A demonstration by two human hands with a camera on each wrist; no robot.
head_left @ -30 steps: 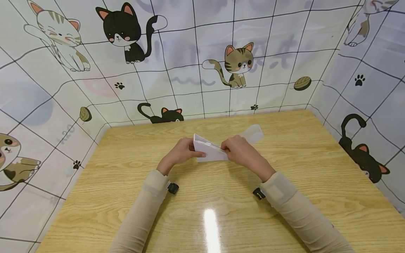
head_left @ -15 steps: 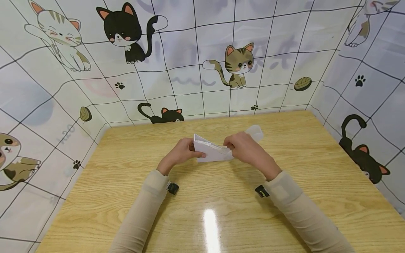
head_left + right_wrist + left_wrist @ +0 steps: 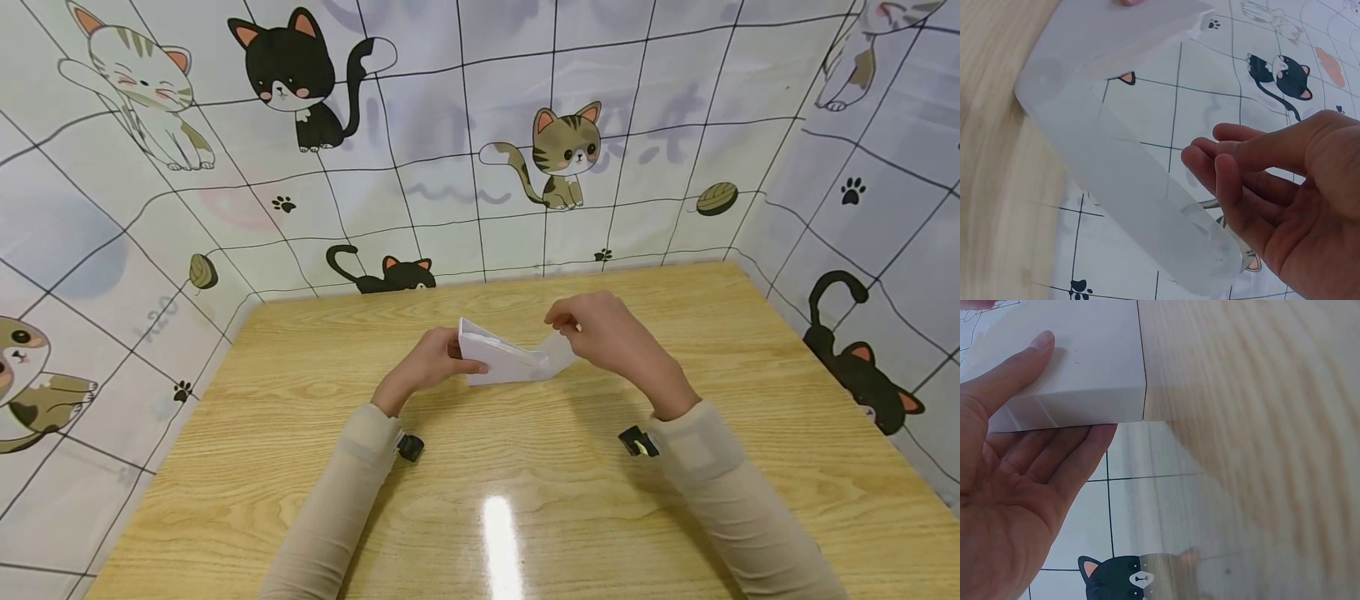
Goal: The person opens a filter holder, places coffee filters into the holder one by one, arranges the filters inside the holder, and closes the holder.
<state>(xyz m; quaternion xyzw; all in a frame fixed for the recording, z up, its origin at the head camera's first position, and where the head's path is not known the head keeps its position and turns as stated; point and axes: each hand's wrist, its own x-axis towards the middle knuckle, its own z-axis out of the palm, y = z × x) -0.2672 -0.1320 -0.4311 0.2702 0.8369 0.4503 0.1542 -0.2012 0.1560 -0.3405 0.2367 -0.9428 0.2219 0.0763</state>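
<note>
A white box (image 3: 498,367) with a slanted top edge stands on the table in the head view. My left hand (image 3: 435,358) grips its taller left end, thumb on the near side (image 3: 1097,356) and fingers on the other side. From the box's low right corner a translucent strip (image 3: 1122,175) runs out past a round spot. My right hand (image 3: 611,333) is over the strip in the head view. In the right wrist view its fingers (image 3: 1200,169) are loosely bent, apart from the strip, with nothing seen between them.
A wooden table (image 3: 337,500) with a bright glare strip lies under everything. Cat-print cloth (image 3: 450,117) rises behind and at both sides. Small black cameras, such as the one (image 3: 637,442) by the right cuff, are worn on the wrists.
My right hand has moved rightward and away from the box's top edge, over the translucent strip. The left hand and the box have not moved.
</note>
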